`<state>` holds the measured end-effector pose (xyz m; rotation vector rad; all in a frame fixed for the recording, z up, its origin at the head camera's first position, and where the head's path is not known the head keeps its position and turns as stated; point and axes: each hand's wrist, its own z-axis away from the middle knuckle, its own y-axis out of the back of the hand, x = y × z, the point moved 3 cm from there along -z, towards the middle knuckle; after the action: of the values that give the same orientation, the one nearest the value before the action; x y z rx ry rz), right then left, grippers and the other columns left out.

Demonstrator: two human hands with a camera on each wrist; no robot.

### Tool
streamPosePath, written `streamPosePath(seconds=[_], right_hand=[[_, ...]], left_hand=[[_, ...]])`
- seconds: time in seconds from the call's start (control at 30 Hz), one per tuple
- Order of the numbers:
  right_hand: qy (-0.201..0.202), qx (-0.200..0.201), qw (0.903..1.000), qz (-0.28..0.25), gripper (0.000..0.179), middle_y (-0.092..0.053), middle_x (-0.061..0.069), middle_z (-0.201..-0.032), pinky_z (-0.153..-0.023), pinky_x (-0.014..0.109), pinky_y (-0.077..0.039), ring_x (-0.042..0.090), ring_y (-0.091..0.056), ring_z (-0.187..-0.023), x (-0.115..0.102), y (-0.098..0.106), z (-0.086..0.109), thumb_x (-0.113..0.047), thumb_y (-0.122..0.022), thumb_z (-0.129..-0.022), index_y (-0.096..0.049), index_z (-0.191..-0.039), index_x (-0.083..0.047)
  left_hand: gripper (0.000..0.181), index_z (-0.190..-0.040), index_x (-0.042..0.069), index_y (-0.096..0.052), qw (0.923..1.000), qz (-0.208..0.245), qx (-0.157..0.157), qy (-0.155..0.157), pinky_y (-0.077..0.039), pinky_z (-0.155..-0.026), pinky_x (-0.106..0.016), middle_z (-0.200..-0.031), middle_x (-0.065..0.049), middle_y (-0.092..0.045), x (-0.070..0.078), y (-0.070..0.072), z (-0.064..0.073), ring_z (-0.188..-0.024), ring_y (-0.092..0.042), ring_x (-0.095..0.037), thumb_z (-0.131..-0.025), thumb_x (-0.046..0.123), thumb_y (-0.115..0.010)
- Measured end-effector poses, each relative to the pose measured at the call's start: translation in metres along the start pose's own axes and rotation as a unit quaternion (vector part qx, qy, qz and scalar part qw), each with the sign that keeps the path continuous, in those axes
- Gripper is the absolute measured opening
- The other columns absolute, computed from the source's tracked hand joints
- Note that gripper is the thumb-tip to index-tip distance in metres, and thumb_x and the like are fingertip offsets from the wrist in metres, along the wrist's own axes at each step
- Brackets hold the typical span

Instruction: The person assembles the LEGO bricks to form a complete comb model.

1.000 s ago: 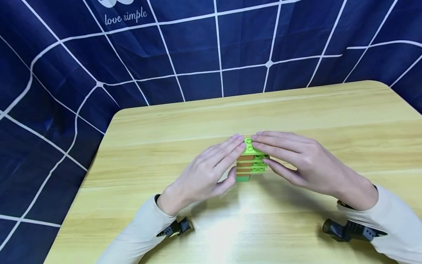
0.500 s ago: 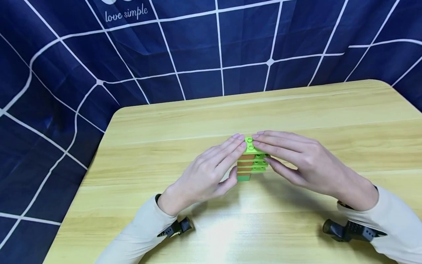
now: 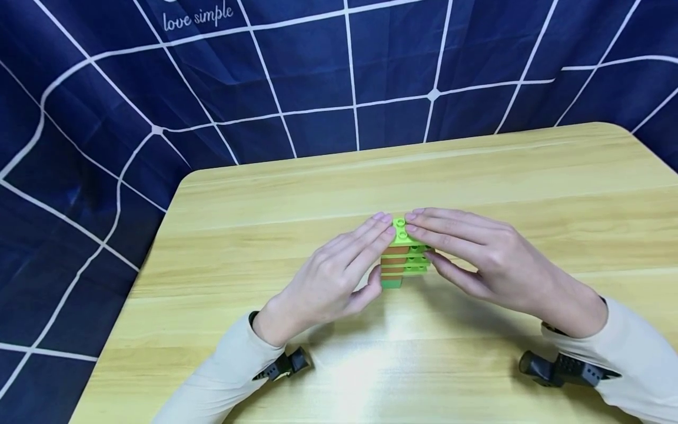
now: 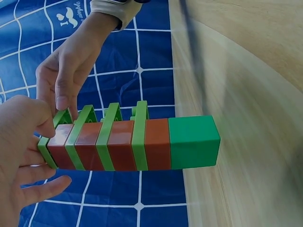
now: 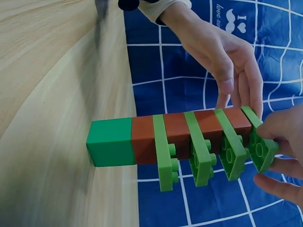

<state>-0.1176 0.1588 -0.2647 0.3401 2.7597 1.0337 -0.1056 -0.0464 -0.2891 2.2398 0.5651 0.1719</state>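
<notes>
A tower of toy building blocks (image 3: pixel 393 260) stands upright on the table, tall and narrow. Its base is a dark-green block (image 4: pixel 194 142); above it, reddish-brown blocks (image 4: pixel 157 144) alternate with several light-green plates (image 5: pixel 163 153) that jut out to the right. My left hand (image 3: pixel 331 274) lays its fingertips over the left part of the topmost light-green plate (image 3: pixel 401 234), thumb beside the tower. From the other side my right hand (image 3: pixel 484 253) has its fingers on that plate's overhanging end, with the thumb at its edge in the right wrist view. Both hands' fingertips partly cover the top.
The wooden table (image 3: pixel 265 235) has rounded far corners. Behind and to the left hangs a dark-blue cloth (image 3: pixel 307 65) with white grid lines. A black wrist camera (image 3: pixel 283 365) is strapped below the left wrist, another black camera (image 3: pixel 564 368) below the right.
The hands and the tower keep nearly the same places. The head view has shifted slightly, so table and cloth sit a little higher.
</notes>
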Motion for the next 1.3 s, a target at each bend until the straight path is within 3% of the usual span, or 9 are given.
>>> streamPosePath(seconds=[0.83, 1.13, 1.3], right_hand=[[-0.013, 0.092, 0.9952, -0.031, 0.033, -0.07, 0.022, -0.107, -0.104, 0.023, -0.048, 0.026, -0.065, -0.108, 0.002, -0.008, -0.001, -0.023, -0.056, -0.097, -0.071, -0.101, 0.006], [0.006, 0.043, 0.9985, 0.035, 0.043, -0.064, 0.022, -0.121, -0.113, 0.025, -0.037, 0.03, -0.057, -0.121, 0.003, -0.015, 0.009, -0.03, -0.053, -0.097, -0.063, -0.116, 0.007], [0.025, 0.008, 0.9953, 0.093, 0.049, -0.058, 0.023, -0.128, -0.116, 0.03, -0.031, 0.039, -0.051, -0.12, 0.0, -0.017, 0.016, -0.031, -0.048, -0.099, -0.054, -0.126, 0.009]], left_hand=[[0.05, -0.124, -0.012, -0.054, 0.9996, -0.008, 0.025, -0.01, -0.042, -0.11, -0.03, -0.128, -0.027, -0.058, 0.0, 0.001, -0.006, -0.125, -0.054, -0.032, -0.078, 0.005, -0.064], [0.055, -0.128, -0.009, -0.053, 0.9992, -0.039, -0.013, -0.002, -0.048, -0.105, -0.03, -0.133, -0.023, -0.056, -0.001, 0.001, -0.005, -0.127, -0.052, -0.03, -0.079, 0.012, -0.067], [0.06, -0.133, -0.01, -0.046, 0.9992, -0.028, -0.028, 0.003, -0.042, -0.111, -0.034, -0.138, -0.025, -0.051, -0.002, -0.004, -0.002, -0.132, -0.047, -0.031, -0.08, 0.011, -0.066]])
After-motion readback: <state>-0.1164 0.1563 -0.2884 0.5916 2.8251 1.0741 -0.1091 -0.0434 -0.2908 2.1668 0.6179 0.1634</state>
